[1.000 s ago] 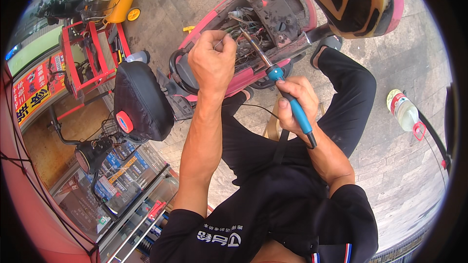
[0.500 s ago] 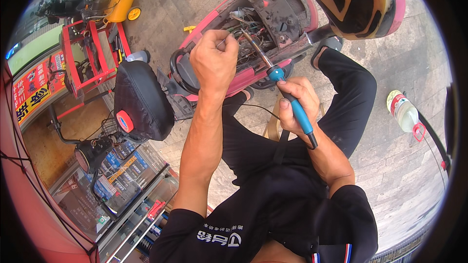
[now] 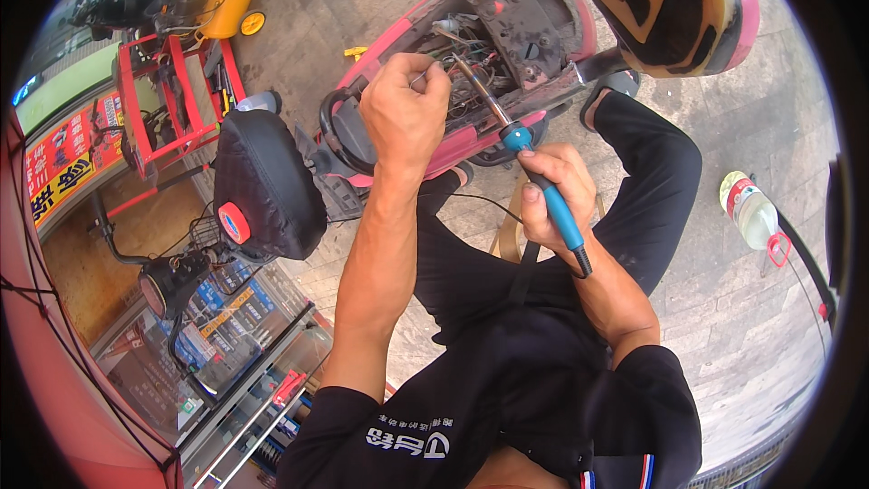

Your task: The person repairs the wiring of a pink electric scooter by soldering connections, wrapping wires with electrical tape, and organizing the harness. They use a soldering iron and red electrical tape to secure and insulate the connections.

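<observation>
The right hand [image 3: 559, 192] grips the iron [image 3: 516, 137], slanting forward-left across the scooter's near edge [image 3: 464, 144], tip [image 3: 458, 60] beside the left hand [image 3: 407, 111], fingers closed.

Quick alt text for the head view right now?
A right hand points a blue soldering iron toward exposed wiring in an opened pink scooter, while the closed left hand apparently pinches a thin wire nearby. A black padded seat is at left, a plastic bottle at right.

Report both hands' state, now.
Left hand: closed, fingertips pinched; anything held is too small to tell.
Right hand: closed, holding the soldering iron.
</observation>
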`<move>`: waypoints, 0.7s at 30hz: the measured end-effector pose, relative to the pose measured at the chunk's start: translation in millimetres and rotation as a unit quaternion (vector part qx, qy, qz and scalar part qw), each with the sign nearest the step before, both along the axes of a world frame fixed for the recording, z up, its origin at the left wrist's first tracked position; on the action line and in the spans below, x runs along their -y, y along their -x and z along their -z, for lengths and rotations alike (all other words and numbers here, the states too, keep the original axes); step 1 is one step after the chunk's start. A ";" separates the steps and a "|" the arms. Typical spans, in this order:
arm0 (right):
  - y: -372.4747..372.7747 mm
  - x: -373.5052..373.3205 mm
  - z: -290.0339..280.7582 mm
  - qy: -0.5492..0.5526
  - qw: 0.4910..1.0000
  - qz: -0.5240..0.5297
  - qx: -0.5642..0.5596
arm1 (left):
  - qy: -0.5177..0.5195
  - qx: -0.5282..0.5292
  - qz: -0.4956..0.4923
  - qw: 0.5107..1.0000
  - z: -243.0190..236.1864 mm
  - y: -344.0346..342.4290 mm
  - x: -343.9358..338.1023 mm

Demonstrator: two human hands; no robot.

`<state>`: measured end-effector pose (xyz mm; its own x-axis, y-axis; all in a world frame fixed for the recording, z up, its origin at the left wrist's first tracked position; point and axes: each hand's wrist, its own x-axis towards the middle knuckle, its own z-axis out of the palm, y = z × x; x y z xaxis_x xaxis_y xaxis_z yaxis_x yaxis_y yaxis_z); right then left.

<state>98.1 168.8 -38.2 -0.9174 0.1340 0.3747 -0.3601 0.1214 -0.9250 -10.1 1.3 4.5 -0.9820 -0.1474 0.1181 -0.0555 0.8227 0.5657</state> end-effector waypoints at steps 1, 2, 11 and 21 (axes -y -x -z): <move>0.2 -0.3 0.1 -0.001 1.000 -0.001 -0.001 | 0.000 0.000 0.000 1.000 0.0 0.0 -0.3; 0.3 -0.4 0.4 -0.003 1.000 -0.001 -0.001 | 0.000 -0.001 0.001 1.000 0.1 -0.1 -0.6; -0.9 -0.6 1.2 -0.012 1.000 -0.003 0.003 | -0.001 0.007 0.003 1.000 0.4 -1.2 -3.0; -1.7 -0.3 4.3 -0.017 1.000 -0.009 -0.002 | -0.128 -0.001 -0.051 0.990 9.6 -0.5 10.7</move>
<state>99.8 169.1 -42.5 -0.9177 0.1053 0.3831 -0.3669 0.1456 -0.9188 -9.6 -9.5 -5.2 -0.9603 -0.2712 0.0657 -0.1296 0.6420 0.7556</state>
